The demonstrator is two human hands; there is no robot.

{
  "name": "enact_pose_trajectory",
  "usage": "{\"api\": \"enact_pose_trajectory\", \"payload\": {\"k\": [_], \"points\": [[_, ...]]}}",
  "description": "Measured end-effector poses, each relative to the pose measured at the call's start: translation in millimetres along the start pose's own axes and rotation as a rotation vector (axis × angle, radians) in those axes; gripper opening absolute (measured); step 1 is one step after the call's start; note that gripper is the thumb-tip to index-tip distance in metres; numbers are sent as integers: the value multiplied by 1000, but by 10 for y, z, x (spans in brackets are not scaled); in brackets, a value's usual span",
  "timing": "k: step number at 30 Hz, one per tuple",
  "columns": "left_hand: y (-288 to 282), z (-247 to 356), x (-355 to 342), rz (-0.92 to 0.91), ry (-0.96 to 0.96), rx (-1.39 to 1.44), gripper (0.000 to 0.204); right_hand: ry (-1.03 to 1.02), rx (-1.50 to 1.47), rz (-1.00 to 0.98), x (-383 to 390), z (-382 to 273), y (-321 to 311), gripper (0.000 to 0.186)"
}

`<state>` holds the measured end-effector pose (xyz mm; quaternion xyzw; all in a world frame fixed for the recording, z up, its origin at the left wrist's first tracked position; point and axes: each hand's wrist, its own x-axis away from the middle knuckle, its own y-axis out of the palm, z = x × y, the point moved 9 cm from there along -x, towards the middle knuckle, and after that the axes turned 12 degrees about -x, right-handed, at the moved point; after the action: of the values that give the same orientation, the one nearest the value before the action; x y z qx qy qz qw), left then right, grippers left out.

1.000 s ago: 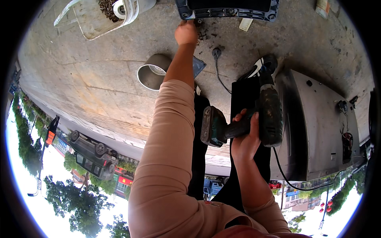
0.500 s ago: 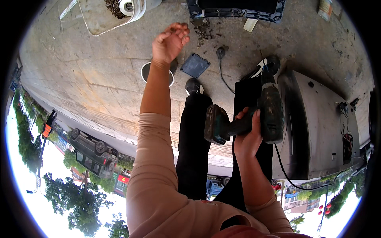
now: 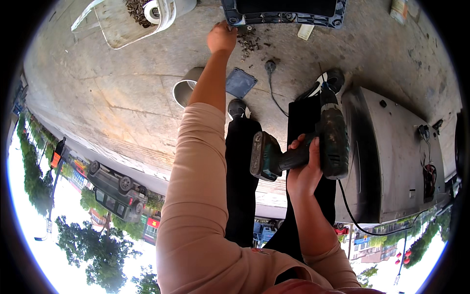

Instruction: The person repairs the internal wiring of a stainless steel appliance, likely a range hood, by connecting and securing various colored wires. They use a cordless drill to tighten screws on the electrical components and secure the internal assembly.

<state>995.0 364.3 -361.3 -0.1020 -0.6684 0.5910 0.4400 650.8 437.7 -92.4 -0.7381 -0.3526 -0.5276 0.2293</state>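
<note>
The right hand grips the drill; the left hand, fingers curled, grasp unclear, is at the frame's near corner. Best keep the drill clear of those fingers.

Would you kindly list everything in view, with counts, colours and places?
drill: one, black and green, right of centre
panel: one, black, top edge
loose bits: many, dark, below panel
strip: one, pale yellow, below panel
tub: one, whitish, top left
roll: one, white, in tub
small pieces: many, brown, in tub
cylinder: one, grey, left of centre
plate: one, dark grey, near cylinder
corded plug: one, black, right of plate
casing: one, grey, right side
vehicle: one, dark, lower left
shoes: two, black-white, upper centre
left hand: one, bare, at panel corner
right hand: one, bare, gripping drill
</note>
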Motion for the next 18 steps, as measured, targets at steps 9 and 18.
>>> {"api": "enact_pose_trajectory", "payload": {"k": [9,18], "points": [[60,194,-60,154,-75,-64,27,4,-22,14,-7,-23,15,28],[260,274,-105,129,22,-30,26,3,-103,32,15,-33,93,20]]}}
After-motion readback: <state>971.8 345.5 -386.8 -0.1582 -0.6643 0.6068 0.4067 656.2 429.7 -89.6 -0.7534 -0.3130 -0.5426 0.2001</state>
